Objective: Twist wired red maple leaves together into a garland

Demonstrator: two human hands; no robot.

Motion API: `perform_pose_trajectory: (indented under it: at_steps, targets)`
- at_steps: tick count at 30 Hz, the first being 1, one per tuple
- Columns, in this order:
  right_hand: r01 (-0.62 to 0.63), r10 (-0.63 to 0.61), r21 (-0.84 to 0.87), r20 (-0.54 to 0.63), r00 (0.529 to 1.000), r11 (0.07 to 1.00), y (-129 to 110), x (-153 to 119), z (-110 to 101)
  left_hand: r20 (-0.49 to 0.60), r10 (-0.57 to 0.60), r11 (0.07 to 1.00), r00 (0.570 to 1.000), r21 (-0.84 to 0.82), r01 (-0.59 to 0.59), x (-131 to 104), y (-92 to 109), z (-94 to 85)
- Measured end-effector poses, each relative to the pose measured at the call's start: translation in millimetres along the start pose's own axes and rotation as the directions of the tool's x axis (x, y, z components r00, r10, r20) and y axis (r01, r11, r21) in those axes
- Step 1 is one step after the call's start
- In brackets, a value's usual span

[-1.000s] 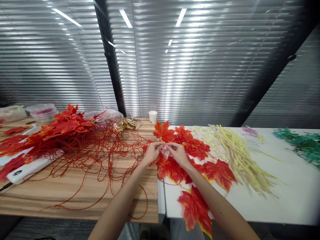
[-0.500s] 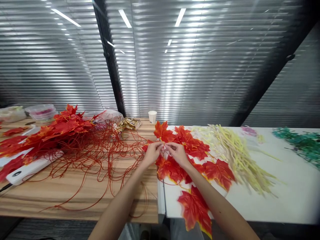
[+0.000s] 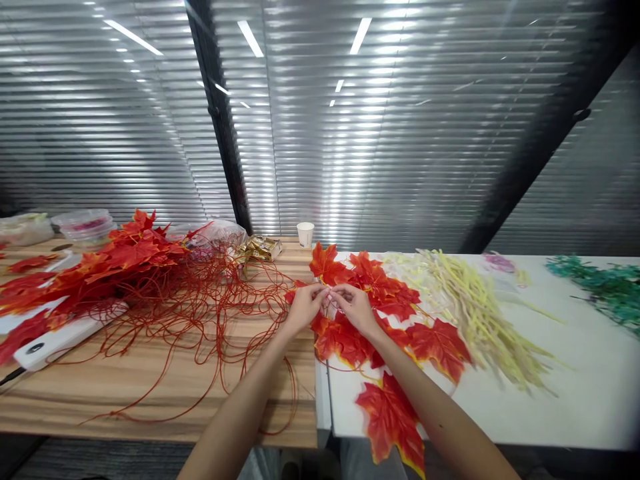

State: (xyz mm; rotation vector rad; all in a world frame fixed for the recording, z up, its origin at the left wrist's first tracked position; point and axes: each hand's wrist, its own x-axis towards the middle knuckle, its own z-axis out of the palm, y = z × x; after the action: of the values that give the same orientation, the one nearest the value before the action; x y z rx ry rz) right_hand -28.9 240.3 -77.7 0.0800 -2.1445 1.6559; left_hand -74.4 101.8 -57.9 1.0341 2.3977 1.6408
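Observation:
My left hand [image 3: 307,305] and my right hand [image 3: 354,307] meet fingertip to fingertip above the seam between the two tables. Both are closed in a pinch; whatever lies between the fingers is too small to make out. Red artificial maple leaves [image 3: 373,277] with yellow edges spread around and under my right hand. One maple leaf [image 3: 393,417] hangs over the near edge of the white table. Thin red cord [image 3: 255,293] lies in a loose tangle to the left of my left hand.
A pile of red leaves [image 3: 135,250] and a white power strip [image 3: 70,337] lie left on the wooden table [image 3: 165,400]. A paper cup [image 3: 305,235] stands at the back. Yellow strips [image 3: 470,300] and green foliage [image 3: 600,283] rest on the white table [image 3: 590,373].
My hands stay pinched together in nearly the same place, with only a slight shift of the fingers. The leaves and cord look almost unchanged.

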Motion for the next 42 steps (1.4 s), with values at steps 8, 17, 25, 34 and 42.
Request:
perform_pose_trajectory:
  at_steps: [8,17,25,34,42]
  targets:
    - [0.031,-0.031,-0.005,0.012,0.999,0.999,-1.0,-0.6,0.1,0.027,-0.018,0.996,0.999,-0.086,0.021,-1.0,0.8,-0.2]
    - [0.031,-0.032,0.017,0.031,0.999,0.999,-3.9,-1.6,0.1,0.08,-0.092,0.954,0.993,-0.28,0.111,0.0,5.9,-1.1]
    - [0.019,-0.02,0.02,0.029,0.999,1.0,-4.7,-1.0,0.6,0.005,-0.108,0.941,0.994,-0.321,0.104,1.9,-4.5,1.4]
    - [0.026,-0.027,0.039,0.022,0.999,0.999,-6.0,-0.9,0.7,-0.003,-0.085,0.929,0.996,-0.361,0.078,3.5,-6.9,1.4]
    - [0.019,-0.02,0.05,0.01,1.0,0.999,-5.6,-0.8,1.8,-0.036,-0.067,0.944,0.997,-0.325,0.052,4.3,-12.7,3.3]
